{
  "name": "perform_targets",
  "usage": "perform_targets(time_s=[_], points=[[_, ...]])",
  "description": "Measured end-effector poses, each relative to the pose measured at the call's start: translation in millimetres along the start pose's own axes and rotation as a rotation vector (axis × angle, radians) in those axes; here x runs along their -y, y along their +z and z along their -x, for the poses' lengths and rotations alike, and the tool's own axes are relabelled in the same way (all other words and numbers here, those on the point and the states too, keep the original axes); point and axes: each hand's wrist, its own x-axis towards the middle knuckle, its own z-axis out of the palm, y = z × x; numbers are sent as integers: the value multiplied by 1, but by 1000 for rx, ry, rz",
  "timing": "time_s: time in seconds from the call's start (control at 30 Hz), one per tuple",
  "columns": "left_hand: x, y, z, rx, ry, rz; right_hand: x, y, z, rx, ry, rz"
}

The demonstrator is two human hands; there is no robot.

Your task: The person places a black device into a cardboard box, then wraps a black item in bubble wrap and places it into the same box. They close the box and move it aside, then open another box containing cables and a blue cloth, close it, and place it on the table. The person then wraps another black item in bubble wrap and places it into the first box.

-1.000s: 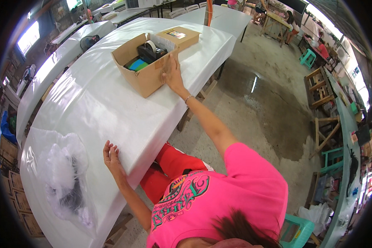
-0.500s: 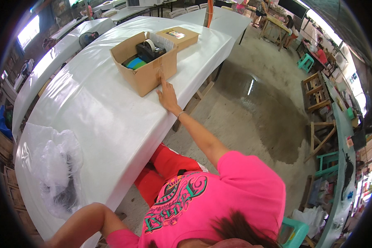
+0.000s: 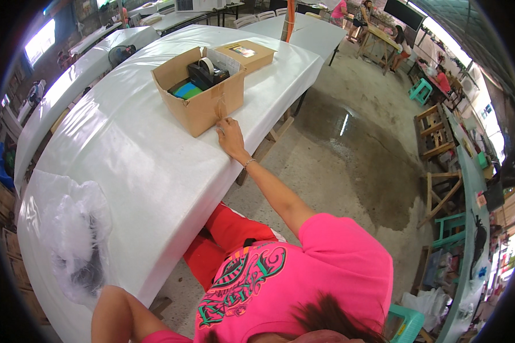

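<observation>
My right hand is at the near lower edge of an open cardboard box, its fingers curled in against the cardboard by a strip of brown tape. The fingertips are partly hidden. Inside the box sit a black tape dispenser with a roll of tape and something blue and green. My left arm is bent at the lower left; the hand at its end is out of the picture. Nearest to that elbow lies a crumpled clear plastic bag with something dark in or under it.
A flat closed cardboard box lies behind the open one on the long white-covered table. A wet patch marks the floor to the right. Green stools and wooden frames stand further right. Several people are at the back.
My right hand has drawn its extended index finger back from the box's side and curled its fingers near the bottom edge. My left elbow has shifted slightly.
</observation>
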Motion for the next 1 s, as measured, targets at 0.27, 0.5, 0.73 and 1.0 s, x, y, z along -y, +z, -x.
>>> perform_targets(time_s=[0.27, 0.5, 0.73, 1.0], points=[[0, 6, 7, -9, 14, 10, -9, -1, 2, -50, 5, 3], [-4, 7, 4, 13, 15, -1, -1, 2, 1, -66, -8, -17], [-2, 10, 10, -14, 17, 16, -13, 0, -1, -65, 10, 6], [-4, 8, 9, -9, 10, 0, -8, 3, -1, -69, 24, 19]])
